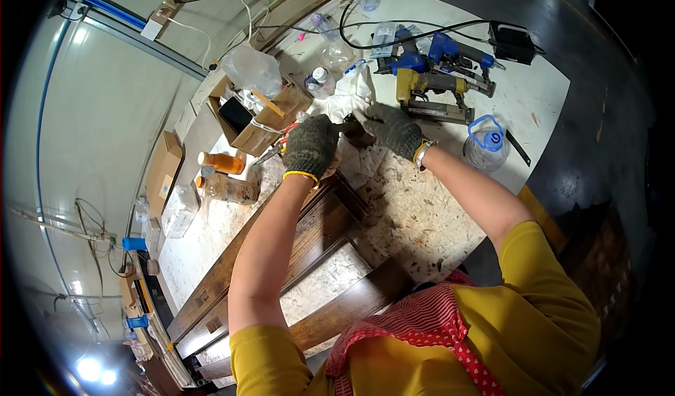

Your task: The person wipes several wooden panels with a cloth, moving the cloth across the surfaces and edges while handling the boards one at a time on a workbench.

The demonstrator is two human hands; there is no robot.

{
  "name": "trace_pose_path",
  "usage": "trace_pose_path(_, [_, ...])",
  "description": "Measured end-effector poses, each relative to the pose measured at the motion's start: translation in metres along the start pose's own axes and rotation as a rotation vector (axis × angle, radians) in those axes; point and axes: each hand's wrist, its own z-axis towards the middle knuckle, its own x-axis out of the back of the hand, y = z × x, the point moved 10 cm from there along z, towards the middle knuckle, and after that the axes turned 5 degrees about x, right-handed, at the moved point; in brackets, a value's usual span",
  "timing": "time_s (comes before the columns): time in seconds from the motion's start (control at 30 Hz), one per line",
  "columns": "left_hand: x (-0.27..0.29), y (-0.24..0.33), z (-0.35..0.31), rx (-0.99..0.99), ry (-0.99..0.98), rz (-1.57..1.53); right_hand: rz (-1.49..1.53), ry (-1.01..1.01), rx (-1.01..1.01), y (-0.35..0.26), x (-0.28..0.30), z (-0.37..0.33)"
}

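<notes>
We are looking down at a white, stained desk [443, 206], over which two hands in dark knit gloves with yellow cuffs are working close together. The left hand [309, 147] is sitting back upward with its fingers curled under; its own back is hiding the fingertips, so we are not able to tell what they are gripping. A red-handled tool [285, 143] is showing just beside it. The right hand [396, 133] is reaching inward from the other side, its fingers pointing toward the left hand; they are looking blurred, and we are unable to tell whether they are closed on anything. Between the hands a dark brown piece [359, 137] is lying near the right fingers, with crumpled white material [354, 90] spreading beyond and below it.

Nearer the body, dark wooden boards [320, 231] are stretching diagonally across the desk, their upper ends lying just below the left hand. On the left we are seeing an open box [261, 139] holding a black phone [235, 114], with a clear plastic bag [253, 70] on top, and two orange-capped bottles [226, 163] are lying nearby. On the right, a yellow nail gun [432, 90] is resting in front of two blue nail guns [458, 52], and a clear jug with a blue handle [485, 150] is standing near the edge.
</notes>
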Motion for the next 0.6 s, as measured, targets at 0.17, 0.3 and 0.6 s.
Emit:
trace_pose_path(0.17, [0.005,0.002,0.006,-0.031,0.020,0.034,-0.043,0.071,0.083,-0.025,0.008,-0.008])
trace_pose_path(0.3, [-0.005,-0.006,0.009,0.015,-0.012,0.031,0.497,-0.059,-0.054,0.010,-0.002,-0.025])
trace_pose_path(0.6, [-0.021,0.000,0.017,-0.089,0.056,-0.029,-0.080,0.031,0.443,-0.050,0.034,-0.117])
